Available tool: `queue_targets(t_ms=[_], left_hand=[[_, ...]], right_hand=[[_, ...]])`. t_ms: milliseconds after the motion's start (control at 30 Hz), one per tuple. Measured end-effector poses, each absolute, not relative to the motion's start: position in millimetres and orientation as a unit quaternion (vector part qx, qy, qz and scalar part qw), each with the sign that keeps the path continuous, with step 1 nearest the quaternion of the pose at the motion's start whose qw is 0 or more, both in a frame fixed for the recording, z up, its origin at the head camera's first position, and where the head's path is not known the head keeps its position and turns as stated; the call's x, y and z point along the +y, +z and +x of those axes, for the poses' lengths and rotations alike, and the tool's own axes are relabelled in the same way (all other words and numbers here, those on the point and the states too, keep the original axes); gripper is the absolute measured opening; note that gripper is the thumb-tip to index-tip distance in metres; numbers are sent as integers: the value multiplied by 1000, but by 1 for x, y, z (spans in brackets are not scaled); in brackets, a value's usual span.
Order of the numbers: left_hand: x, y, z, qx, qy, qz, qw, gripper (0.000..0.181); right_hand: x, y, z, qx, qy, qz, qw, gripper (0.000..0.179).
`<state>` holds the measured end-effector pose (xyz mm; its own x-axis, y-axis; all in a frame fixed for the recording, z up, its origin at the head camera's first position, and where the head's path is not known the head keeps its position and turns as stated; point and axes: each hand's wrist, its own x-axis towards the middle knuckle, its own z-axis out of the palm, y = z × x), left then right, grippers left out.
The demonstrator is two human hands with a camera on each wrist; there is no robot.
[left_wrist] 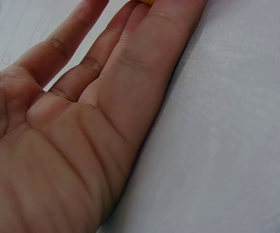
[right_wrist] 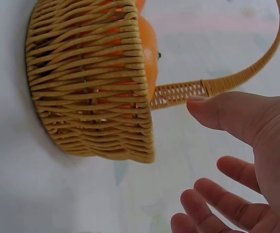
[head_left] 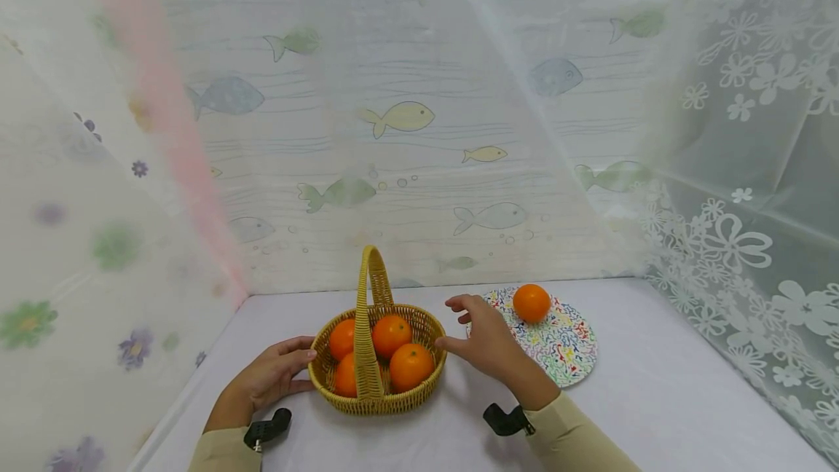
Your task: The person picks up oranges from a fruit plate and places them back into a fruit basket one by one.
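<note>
A yellow wicker basket (head_left: pixel 393 406) with a tall arched handle (head_left: pixel 368 355) stands on the white tabletop, holding several oranges (head_left: pixel 411 367). My left hand (head_left: pixel 278 370) is at the basket's left side, its fingertips touching the wall near the rim. In the left wrist view that palm (left_wrist: pixel 77 131) shows with its fingers extended. Beyond the opposite rim, my right hand (head_left: pixel 488 344) hovers with fingers spread and nothing held. From the right wrist, the thumb (right_wrist: pixel 227 111) overlaps the handle's base, while the woven wall (right_wrist: pixel 86 87) shows orange through its gaps.
To the right lies a round, colour-speckled plate (head_left: pixel 570 352) with one orange (head_left: pixel 532 303) on it, partly behind my right forearm. A fish-patterned curtain (head_left: pixel 406 188) hangs at the table's back edge. Flowered sheets (head_left: pixel 741 239) enclose the sides.
</note>
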<state>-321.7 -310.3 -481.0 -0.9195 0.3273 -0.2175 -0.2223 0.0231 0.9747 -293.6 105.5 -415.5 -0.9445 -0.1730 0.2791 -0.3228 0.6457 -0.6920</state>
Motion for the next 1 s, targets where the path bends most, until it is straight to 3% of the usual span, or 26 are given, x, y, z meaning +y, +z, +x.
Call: queue_targets(t_ms=[400, 800, 1000], left_hand=[[-308, -481, -323, 702, 687, 21, 188, 66], [-308, -483, -323, 701, 689, 18, 184, 65], [-308, -483, -322, 700, 690, 20, 186, 64]], right_hand=[[121, -416, -304, -900, 402, 121, 114, 58], [155, -414, -321, -907, 401, 88, 89, 61], [173, -417, -332, -915, 377, 89, 114, 56]])
